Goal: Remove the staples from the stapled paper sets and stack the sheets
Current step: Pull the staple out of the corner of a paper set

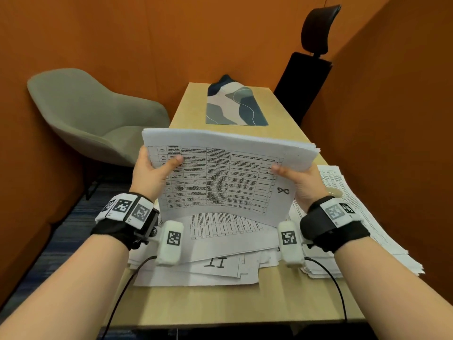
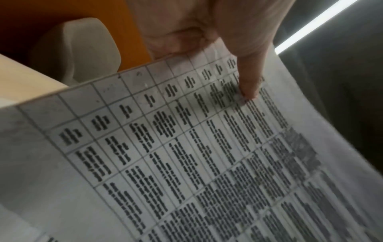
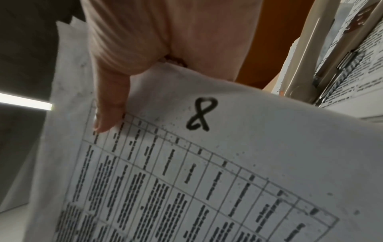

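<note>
Above the counter [image 1: 235,305], both hands hold a thick paper stack [image 1: 220,177] marked "8". Left hand [image 1: 150,171] and right hand [image 1: 304,184] each keep a closed grip, thumb clamped on the top sheet at opposite side edges.

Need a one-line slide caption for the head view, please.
Left hand and right hand hold a paper set marked 8 above loose sheets on the table.

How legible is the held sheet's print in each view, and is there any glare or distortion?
Head view: sharp but wide-angle bowed, paper set evenly lit. Left wrist: table text smeared, ceiling light strip blown out. Right wrist: handwritten 8 clear, print soft.
</note>
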{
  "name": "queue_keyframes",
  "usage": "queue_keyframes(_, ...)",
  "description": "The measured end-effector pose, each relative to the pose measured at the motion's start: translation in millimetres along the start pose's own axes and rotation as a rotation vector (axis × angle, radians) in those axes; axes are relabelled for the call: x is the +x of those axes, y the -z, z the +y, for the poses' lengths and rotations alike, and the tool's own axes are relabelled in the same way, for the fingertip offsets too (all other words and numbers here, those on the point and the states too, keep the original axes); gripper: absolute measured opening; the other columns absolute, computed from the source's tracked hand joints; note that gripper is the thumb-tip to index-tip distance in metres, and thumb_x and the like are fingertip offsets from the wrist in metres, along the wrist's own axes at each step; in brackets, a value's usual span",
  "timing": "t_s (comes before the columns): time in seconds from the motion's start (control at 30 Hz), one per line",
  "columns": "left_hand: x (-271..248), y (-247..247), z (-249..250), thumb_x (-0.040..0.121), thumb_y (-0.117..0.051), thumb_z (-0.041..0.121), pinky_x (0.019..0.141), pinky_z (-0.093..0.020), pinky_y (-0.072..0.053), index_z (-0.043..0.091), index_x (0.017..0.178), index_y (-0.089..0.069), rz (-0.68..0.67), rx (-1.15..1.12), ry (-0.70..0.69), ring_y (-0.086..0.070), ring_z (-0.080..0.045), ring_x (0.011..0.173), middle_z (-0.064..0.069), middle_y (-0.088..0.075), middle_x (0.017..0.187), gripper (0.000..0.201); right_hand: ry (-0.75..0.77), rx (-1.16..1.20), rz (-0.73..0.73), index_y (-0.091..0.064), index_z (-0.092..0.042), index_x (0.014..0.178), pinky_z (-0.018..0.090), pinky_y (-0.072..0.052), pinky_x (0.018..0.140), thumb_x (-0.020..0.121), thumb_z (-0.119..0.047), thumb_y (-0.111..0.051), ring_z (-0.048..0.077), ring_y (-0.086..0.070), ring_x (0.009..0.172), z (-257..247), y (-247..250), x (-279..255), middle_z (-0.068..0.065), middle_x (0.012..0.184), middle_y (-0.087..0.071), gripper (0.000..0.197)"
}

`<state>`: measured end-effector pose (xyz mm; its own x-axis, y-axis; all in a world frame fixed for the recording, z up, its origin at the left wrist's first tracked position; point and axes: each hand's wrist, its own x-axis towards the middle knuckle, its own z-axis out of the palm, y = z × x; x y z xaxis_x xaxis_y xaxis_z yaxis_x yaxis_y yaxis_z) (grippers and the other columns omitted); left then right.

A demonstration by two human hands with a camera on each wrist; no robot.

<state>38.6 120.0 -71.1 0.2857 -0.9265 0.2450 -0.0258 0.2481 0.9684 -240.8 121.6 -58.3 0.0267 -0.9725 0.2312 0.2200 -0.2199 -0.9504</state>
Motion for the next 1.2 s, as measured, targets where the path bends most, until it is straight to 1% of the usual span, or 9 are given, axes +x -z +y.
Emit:
queue_keyframes(0.37,-2,-6,11,0.088,-0.060,0.012,0.084,-0.036,-0.054,0.014,0.102,-0.066,-0.100,0.083,0.057,-0.069,-0.012,0.087,0.005,-0.071,0.094,0.016,0.010,-0.277,0.257,-0.060,-0.017,0.096,0.044,-0.055,0.083,0.078,-0.003,-0.070,0.014,-0.068,0.081,-18,-2,0,-0.001,0.093,-0.068,0.024)
queue_keyframes(0.5,2,-14,38,0.091,-0.055,0.014,0.085,-0.035,-0.052,0.021,0.093,-0.065,-0.247,0.147,0.024,-0.067,-0.014,0.089,0.004,-0.070,0.095,0.012,0.192,-0.951,0.429,-0.028,-0.023,0.142,0.047,-0.017,0.112,0.075,-0.031,-0.074,0.026,-0.028,0.135,-45,-9,3,0.007,0.146,-0.029,0.082)
queue_keyframes(0.57,4,-19,53,0.092,-0.053,0.012,0.077,-0.023,-0.052,0.020,0.090,-0.064,-0.334,0.165,0.009,-0.067,-0.006,0.080,0.009,-0.070,0.086,0.014,0.239,-1.338,0.311,-0.019,-0.028,0.147,0.057,0.009,0.109,0.071,-0.050,-0.071,0.029,0.003,0.144,-62,-20,-2,0.007,0.157,0.000,0.094)
queue_keyframes(0.63,6,-24,65,0.092,-0.052,0.011,0.068,-0.015,-0.052,0.019,0.086,-0.064,-0.422,0.177,0.011,-0.066,0.000,0.070,0.012,-0.071,0.074,0.015,0.233,-1.563,0.120,-0.026,-0.030,0.145,0.061,0.013,0.105,0.073,-0.058,-0.065,0.029,0.002,0.144,-76,-30,-9,0.004,0.157,-0.009,0.086)
queue_keyframes(0.7,7,-29,72,0.092,-0.053,0.012,0.069,-0.017,-0.052,0.019,0.085,-0.064,-0.480,0.196,0.022,-0.066,0.000,0.067,0.014,-0.071,0.071,0.015,0.157,-1.456,-0.067,-0.045,-0.026,0.132,0.050,-0.017,0.110,0.083,-0.046,-0.063,0.024,-0.035,0.133,-85,-36,-15,0.002,0.135,-0.048,0.056)
queue_keyframes(0.77,7,-33,77,0.092,-0.052,0.012,0.071,-0.020,-0.051,0.018,0.085,-0.064,-0.518,0.218,0.028,-0.065,0.000,0.065,0.014,-0.070,0.068,0.015,0.044,-1.185,-0.208,-0.059,-0.018,0.111,0.024,-0.046,0.082,0.088,-0.026,-0.061,0.019,-0.060,0.102,-86,-33,-21,-0.001,0.102,-0.064,0.024)
queue_keyframes(0.9,3,-43,84,0.094,-0.051,0.015,0.071,-0.017,-0.049,0.023,0.084,-0.061,-0.472,0.238,-0.036,-0.064,0.002,0.067,0.014,-0.070,0.073,0.016,-0.142,-0.786,-0.256,-0.064,-0.010,0.106,0.029,-0.055,0.069,0.088,-0.010,-0.060,0.013,-0.068,0.071,-82,-18,-25,0.002,0.087,-0.070,0.018)
queue_keyframes(1.03,3,-54,85,0.092,-0.055,0.023,0.070,-0.027,-0.049,0.024,0.089,-0.061,-0.388,0.303,-0.023,-0.063,-0.008,0.070,0.008,-0.066,0.083,0.006,-0.356,-0.391,-0.250,-0.062,-0.006,0.109,0.032,-0.059,0.067,0.085,-0.003,-0.059,0.022,-0.070,0.073,-70,-2,-31,0.011,0.090,-0.072,0.025)
queue_keyframes(1.2,3,-71,63,0.093,-0.053,0.030,0.059,-0.027,-0.040,0.009,0.101,-0.061,-0.481,0.751,0.150,-0.048,-0.013,0.061,-0.003,-0.057,0.076,0.023,-0.587,-0.212,-0.135,-0.061,-0.006,0.103,0.037,-0.059,0.064,0.086,0.001,-0.055,0.026,-0.069,0.072,-36,18,-44,0.014,0.088,-0.071,0.019)
